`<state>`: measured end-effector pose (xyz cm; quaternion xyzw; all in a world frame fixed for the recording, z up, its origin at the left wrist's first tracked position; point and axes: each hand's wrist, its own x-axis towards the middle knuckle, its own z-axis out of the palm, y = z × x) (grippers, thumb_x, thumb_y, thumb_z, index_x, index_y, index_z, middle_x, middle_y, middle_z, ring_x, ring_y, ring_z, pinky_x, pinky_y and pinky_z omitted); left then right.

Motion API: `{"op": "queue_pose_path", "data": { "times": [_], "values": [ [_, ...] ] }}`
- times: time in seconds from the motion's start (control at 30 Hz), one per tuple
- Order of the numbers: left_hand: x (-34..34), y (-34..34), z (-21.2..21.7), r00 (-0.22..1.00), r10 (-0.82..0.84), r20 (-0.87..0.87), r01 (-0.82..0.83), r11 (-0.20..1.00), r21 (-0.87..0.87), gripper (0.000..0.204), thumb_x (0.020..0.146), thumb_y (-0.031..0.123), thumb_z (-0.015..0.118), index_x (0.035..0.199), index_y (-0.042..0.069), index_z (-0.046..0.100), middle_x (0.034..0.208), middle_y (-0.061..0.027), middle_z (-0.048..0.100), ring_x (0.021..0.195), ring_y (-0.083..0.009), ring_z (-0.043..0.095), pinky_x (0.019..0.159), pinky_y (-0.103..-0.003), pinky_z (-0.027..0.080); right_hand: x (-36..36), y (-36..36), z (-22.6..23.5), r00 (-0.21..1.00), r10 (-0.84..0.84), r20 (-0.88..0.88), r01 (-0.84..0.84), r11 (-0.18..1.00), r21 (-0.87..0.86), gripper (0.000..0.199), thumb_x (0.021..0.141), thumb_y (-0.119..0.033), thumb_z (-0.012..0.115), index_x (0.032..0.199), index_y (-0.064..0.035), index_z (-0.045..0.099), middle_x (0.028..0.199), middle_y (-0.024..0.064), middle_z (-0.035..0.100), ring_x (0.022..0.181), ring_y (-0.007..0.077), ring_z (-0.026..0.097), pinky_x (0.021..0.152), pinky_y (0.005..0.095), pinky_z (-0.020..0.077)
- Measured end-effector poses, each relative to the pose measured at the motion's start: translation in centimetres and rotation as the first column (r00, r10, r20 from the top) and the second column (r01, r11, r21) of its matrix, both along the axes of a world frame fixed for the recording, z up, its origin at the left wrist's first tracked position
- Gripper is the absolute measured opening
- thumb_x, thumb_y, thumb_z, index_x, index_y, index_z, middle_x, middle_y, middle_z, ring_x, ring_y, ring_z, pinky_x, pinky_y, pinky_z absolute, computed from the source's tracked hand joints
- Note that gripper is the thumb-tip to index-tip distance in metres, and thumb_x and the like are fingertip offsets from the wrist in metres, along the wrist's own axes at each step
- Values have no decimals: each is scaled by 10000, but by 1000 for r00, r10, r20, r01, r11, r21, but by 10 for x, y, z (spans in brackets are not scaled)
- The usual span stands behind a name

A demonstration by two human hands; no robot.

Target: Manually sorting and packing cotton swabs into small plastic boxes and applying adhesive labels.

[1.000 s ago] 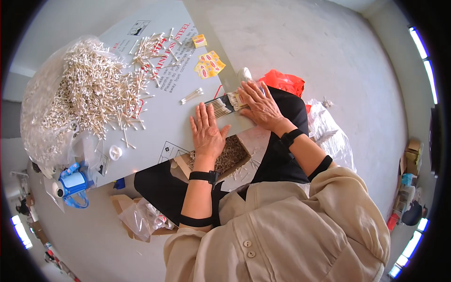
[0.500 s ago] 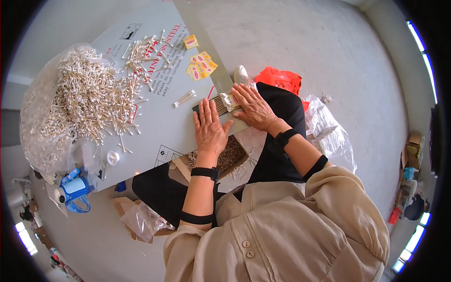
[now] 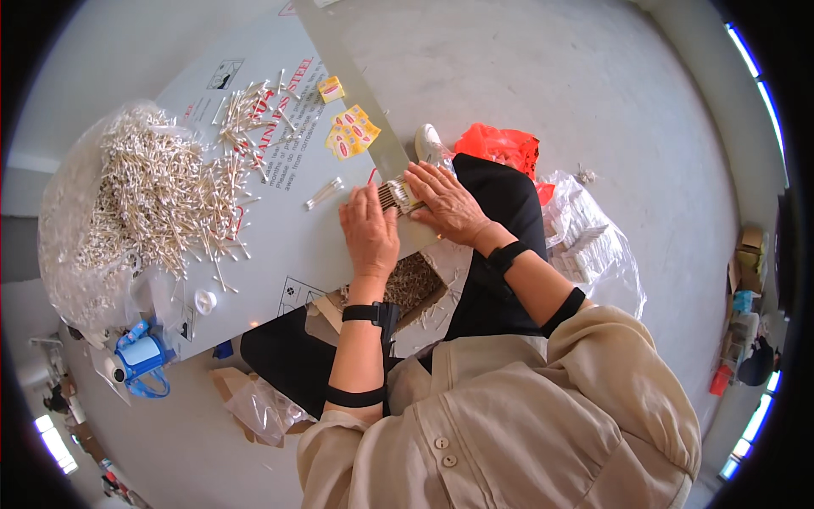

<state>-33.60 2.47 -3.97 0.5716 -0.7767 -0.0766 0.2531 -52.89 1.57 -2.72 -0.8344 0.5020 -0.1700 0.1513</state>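
Note:
A flat row of cotton swabs [image 3: 395,196] with pale tips lies at the table's near right edge, between my hands. My left hand [image 3: 370,237] is at the row's left end, fingers extended and slightly bent, thumb near the swabs. My right hand [image 3: 448,204] lies palm down over the right end, fingers stretched out. It hides part of the row and of a small pale-yellow piece under it. A few loose swabs [image 3: 324,193] lie to the left of my left hand. Farther back are flat yellow printed packets [image 3: 352,134] and a small yellow box [image 3: 331,89].
A large swab heap [image 3: 157,187] spills from a clear bag on the table's left. A white round cap [image 3: 205,301] and a blue bottle [image 3: 142,360] are nearby. A cardboard box of swabs [image 3: 415,284] sits below the table edge. Red [image 3: 498,146] and clear bags [image 3: 585,237] lie at right.
My left hand has turned more onto its side, its fingers drawn closer together and bent. My right hand still covers the row's right end. The whole view has shifted slightly.

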Motion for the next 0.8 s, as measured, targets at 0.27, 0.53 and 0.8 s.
{"op": "queue_pose_path", "data": {
  "times": [0.27, 0.53, 0.8],
  "values": [
    [14, -60, 19, 995, -24, -99, 36, 992, 117, 110, 740, 46, 712, 797, 80, 624, 868, -71, 604, 883, -298, 556, 788, -440, 449, 0, 1, -1, 1000, -9, 8, 9, 1000, -7, 723, 904, -384, 591, 1483, -63, 301, 1536, 113, 321, 1442, 272, 257, 1184, 422, 197],
    [16, -75, 22, 987, -159, -30, 161, 963, 216, 103, 746, 64, 709, 765, 81, 609, 842, -70, 606, 884, -296, 559, 778, -431, 448, 2, 0, 2, 1000, -7, 11, 6, 1000, 19, 731, 898, -389, 594, 1481, -50, 313, 1539, 123, 312, 1444, 287, 250, 1189, 419, 204],
    [23, -76, 36, 952, -285, 107, 273, 955, 117, 127, 760, 49, 685, 773, 66, 559, 842, -59, 585, 933, -286, 536, 827, -419, 426, 0, 0, 0, 1000, -5, 8, 4, 1000, 29, 745, 892, -385, 601, 1488, -52, 303, 1549, 122, 294, 1448, 284, 240, 1192, 418, 198]
  ]
}}
